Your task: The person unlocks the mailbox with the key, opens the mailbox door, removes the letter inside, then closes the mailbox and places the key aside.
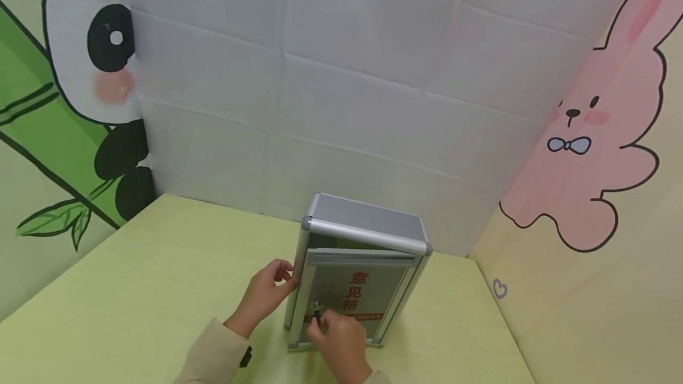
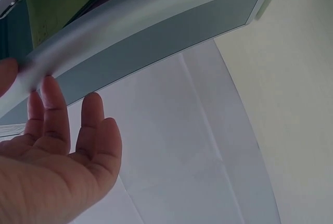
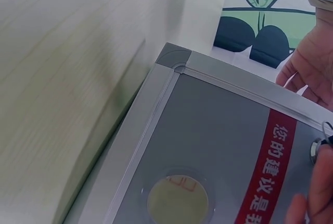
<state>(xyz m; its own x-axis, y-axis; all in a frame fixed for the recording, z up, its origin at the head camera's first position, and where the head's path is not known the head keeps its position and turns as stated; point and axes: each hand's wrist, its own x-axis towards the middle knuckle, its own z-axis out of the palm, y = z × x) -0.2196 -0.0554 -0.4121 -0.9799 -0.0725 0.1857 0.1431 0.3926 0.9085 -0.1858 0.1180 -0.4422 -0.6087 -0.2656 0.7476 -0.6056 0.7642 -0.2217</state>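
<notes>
A grey metal suggestion box (image 1: 368,212) with silver edges stands upright on the table, red characters on its front door (image 1: 333,283). The door's top edge leans out from the frame, leaving a dark gap. My left hand (image 1: 267,295) holds the box's left frame edge (image 2: 156,13) at the fingertips, thumb on one side in the left wrist view, other fingers loosely bent. At the door's lock (image 3: 315,151), my right hand (image 1: 344,336) pinches a black-headed key (image 1: 317,315) with a small ring. Something yellow-green shows inside the box.
The pale yellow-green table (image 1: 160,289) extends around the box. Behind it hangs a creased white sheet (image 1: 341,99). Side panels carry a panda drawing (image 1: 80,76) on the left and a pink rabbit (image 1: 603,135) on the right.
</notes>
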